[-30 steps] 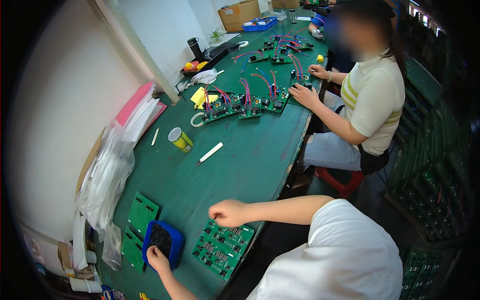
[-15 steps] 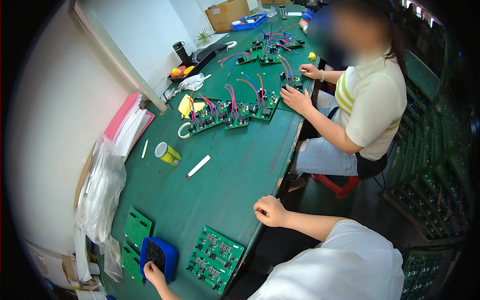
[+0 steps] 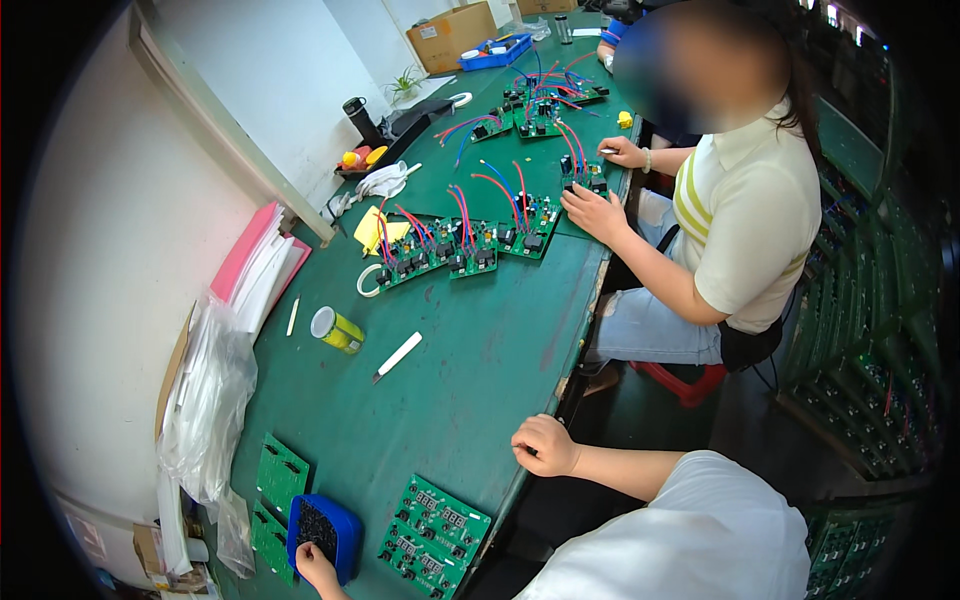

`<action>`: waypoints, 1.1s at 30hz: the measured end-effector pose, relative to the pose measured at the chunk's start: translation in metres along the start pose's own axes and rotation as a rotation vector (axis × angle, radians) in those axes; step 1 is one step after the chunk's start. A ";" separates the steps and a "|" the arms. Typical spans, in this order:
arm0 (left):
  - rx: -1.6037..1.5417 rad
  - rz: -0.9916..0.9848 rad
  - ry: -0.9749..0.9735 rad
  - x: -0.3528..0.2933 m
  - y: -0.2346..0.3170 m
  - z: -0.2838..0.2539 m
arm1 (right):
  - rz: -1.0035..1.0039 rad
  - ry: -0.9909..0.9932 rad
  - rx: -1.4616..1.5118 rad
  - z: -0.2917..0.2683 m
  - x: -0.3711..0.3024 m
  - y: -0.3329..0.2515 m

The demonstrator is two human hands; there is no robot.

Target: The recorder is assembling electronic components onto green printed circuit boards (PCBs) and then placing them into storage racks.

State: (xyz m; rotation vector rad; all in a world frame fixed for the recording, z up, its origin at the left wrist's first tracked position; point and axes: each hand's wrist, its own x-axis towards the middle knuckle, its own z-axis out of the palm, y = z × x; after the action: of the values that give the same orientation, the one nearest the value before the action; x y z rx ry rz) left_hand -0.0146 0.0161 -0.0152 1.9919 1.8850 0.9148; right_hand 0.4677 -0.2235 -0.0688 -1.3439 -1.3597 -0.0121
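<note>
Picking uncountable black components [image 3: 318,522] from one blue bin [image 3: 349,538], lower left, seems the step; the left hand [image 3: 315,566] dips in, grip unclear, while the right hand [image 3: 545,446] is curled, contents hidden. A sure pinch seems called for next. One four-display circuit panel [image 3: 432,536] lies lower centre, two circuit boards [image 3: 283,470] lower left.

White top [image 3: 670,545], soft folds, lies below and right of right hand [image 3: 545,445]. Short, loose sleeve [image 3: 695,478] ends near elbow; forearm between cuff and hand bare. Left hand [image 3: 316,567]: bare, forearm bare where visible; sleeve beyond frame.
</note>
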 end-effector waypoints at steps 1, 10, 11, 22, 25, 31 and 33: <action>-0.001 0.000 -0.001 0.001 -0.001 0.001 | -0.006 0.003 -0.004 0.000 0.000 0.001; 0.054 0.021 -0.020 0.000 0.003 0.002 | -0.040 0.017 -0.044 0.000 0.001 0.002; 0.047 0.028 -0.026 0.000 0.002 0.003 | -0.042 0.022 -0.050 0.000 0.000 0.003; 0.088 -0.040 -0.019 -0.003 0.019 0.002 | -0.033 0.014 -0.080 0.002 0.004 -0.002; 0.054 -0.015 -0.015 -0.003 0.014 0.000 | -0.034 0.017 -0.096 0.004 0.003 -0.003; 0.053 -0.014 0.003 -0.004 0.014 0.002 | -0.041 0.038 -0.107 0.004 0.004 -0.003; 0.042 -0.021 -0.015 -0.002 0.008 0.001 | -0.034 0.041 -0.102 0.004 0.004 -0.002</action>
State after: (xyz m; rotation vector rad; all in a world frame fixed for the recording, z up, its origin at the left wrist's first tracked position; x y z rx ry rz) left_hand -0.0077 0.0137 -0.0118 1.9934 1.9284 0.8587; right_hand 0.4645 -0.2191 -0.0664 -1.3975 -1.3631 -0.1327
